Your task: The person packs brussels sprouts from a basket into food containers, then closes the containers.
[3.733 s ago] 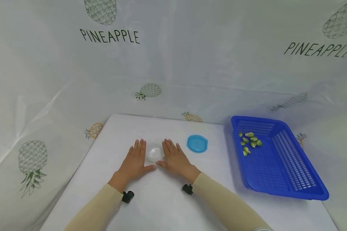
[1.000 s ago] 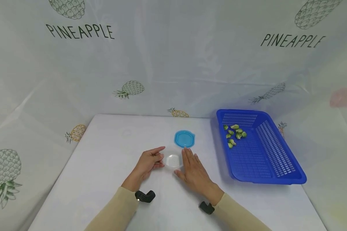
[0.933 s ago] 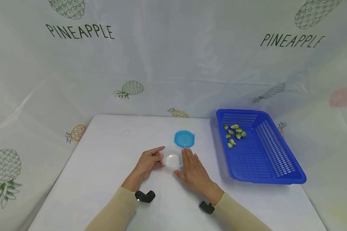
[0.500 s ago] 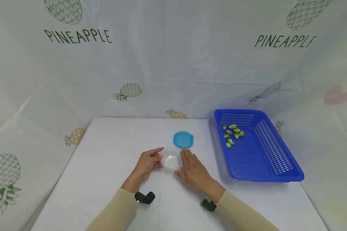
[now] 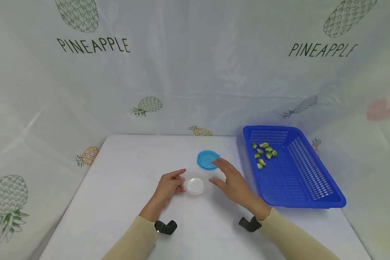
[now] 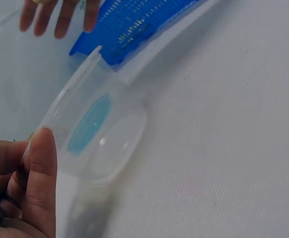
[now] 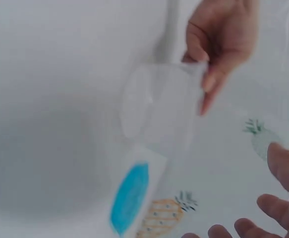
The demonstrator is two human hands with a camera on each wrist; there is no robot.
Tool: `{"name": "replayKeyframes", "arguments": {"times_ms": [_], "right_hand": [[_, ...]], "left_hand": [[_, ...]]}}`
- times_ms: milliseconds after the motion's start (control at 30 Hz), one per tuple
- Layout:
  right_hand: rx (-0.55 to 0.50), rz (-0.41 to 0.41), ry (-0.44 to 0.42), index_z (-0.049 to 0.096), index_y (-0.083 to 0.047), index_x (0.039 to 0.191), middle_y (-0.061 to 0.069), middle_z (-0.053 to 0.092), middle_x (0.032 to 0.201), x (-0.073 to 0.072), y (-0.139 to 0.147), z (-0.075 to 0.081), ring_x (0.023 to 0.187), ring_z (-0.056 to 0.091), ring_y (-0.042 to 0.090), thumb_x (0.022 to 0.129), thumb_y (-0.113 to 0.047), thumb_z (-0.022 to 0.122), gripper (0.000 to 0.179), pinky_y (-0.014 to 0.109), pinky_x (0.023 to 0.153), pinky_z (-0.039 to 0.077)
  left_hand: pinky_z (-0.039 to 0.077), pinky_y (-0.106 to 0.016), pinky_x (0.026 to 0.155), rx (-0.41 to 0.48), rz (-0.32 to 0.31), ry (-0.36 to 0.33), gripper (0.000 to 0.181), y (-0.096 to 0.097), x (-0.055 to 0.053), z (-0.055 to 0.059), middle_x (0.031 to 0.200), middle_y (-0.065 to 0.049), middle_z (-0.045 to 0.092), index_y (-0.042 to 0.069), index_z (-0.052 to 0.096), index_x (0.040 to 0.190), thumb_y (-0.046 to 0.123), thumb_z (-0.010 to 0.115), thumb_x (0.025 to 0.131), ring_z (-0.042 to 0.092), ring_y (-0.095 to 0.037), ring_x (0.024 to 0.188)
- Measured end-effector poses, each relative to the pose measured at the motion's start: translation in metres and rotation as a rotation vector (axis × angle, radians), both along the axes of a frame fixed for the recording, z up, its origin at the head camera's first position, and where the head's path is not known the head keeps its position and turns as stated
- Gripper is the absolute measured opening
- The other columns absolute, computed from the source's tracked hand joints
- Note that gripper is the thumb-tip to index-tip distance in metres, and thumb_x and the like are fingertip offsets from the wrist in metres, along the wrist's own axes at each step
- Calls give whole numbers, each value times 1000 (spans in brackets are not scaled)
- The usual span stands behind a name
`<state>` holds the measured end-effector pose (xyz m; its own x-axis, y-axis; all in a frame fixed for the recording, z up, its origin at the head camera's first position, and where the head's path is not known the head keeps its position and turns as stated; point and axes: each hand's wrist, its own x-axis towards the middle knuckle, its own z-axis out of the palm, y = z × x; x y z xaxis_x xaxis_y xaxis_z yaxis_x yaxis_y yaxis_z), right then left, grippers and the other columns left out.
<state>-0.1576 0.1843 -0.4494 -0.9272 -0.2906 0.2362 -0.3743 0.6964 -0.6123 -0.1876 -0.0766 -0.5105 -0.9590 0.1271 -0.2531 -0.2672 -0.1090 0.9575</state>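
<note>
A clear plastic bowl (image 5: 195,186) stands on the white table between the two hands. My left hand (image 5: 169,186) pinches its left rim, with the thumb (image 6: 42,168) over the edge in the left wrist view. To the right of the bowl, apart from it, my right hand (image 5: 235,186) is held over the table with fingers spread and nothing in them. Its fingertips overlap the right edge of a blue plastic lid (image 5: 206,159), which lies just behind the bowl.
A blue perforated basket (image 5: 289,180) stands at the right side of the table. Several halved Brussels sprouts (image 5: 268,154) lie in its far left part. A pineapple-print sheet (image 5: 195,72) hangs behind the table.
Both hands first lay flat on either side of the bowl; the left now pinches its rim. In the last half second the right hand has come away from the bowl, to the right.
</note>
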Motion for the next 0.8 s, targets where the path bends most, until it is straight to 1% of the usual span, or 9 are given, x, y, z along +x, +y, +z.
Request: {"name": "replayKeyframes", "arguments": {"times_ms": [100, 233, 300, 367, 467, 533, 600, 733, 800], "right_hand": [[-55, -19, -14, 55, -8, 152, 22, 46, 161, -4, 11, 19, 145, 49, 43, 98, -23, 78, 61, 58, 106, 56], [-109, -45, -83, 53, -11, 154, 19, 45, 162, -8, 36, 52, 141, 53, 42, 100, -21, 75, 59, 55, 105, 58], [-115, -57, -105, 52, -12, 155, 19, 47, 160, -11, 53, 68, 136, 58, 42, 102, -23, 73, 59, 54, 102, 60], [-110, -58, -128, 51, -15, 157, 18, 47, 160, -15, 71, 82, 136, 58, 42, 103, -26, 72, 58, 55, 99, 61], [-72, -48, -163, 46, -19, 160, 19, 48, 160, -23, 99, 96, 138, 55, 43, 105, -32, 68, 61, 58, 97, 60], [-59, -41, -188, 44, -21, 162, 17, 48, 161, -30, 116, 99, 142, 51, 43, 105, -36, 67, 63, 61, 100, 58], [-50, -29, -215, 40, -20, 164, 19, 48, 160, -38, 132, 98, 142, 51, 45, 106, -37, 66, 66, 67, 102, 54], [-41, 5, -271, 38, -21, 165, 20, 53, 156, -57, 163, 84, 138, 55, 45, 105, -39, 66, 68, 71, 103, 50], [-16, 23, -287, 38, -21, 165, 21, 58, 151, -67, 177, 74, 134, 58, 45, 106, -38, 66, 68, 70, 101, 51]], "left_hand": [[62, -21, 63, -6, -4, 3, 46, 0, 1, 1, 87, -3, 55, -3, 61, 144, -6, 64, 99, 59, -11, 71], [63, -22, 65, -17, -8, 3, 46, 0, 2, 1, 89, -3, 54, -3, 61, 145, -6, 63, 99, 60, -12, 72], [63, -22, 65, -23, -10, 1, 46, -1, 2, 1, 90, -3, 54, -3, 61, 145, -6, 63, 99, 60, -12, 73], [64, -23, 65, -27, -8, 3, 46, -1, 2, 0, 90, -3, 54, -2, 61, 145, -5, 64, 99, 60, -12, 73], [64, -23, 66, -32, -4, 12, 46, -1, 2, -1, 90, -3, 54, -2, 61, 145, -5, 64, 99, 60, -12, 73], [64, -23, 66, -32, -1, 19, 47, -1, 2, -1, 90, -3, 54, -2, 61, 145, -5, 64, 99, 60, -12, 73], [64, -23, 66, -34, 0, 25, 47, -1, 2, -1, 90, -3, 55, -2, 61, 145, -6, 64, 99, 60, -11, 72], [64, -23, 67, -49, 0, 28, 46, -1, 2, 0, 90, -3, 56, 0, 62, 145, -4, 63, 100, 61, -11, 73], [64, -24, 68, -65, -6, 33, 45, -1, 1, 0, 91, -3, 55, 0, 62, 145, -3, 63, 100, 61, -11, 74]]}}
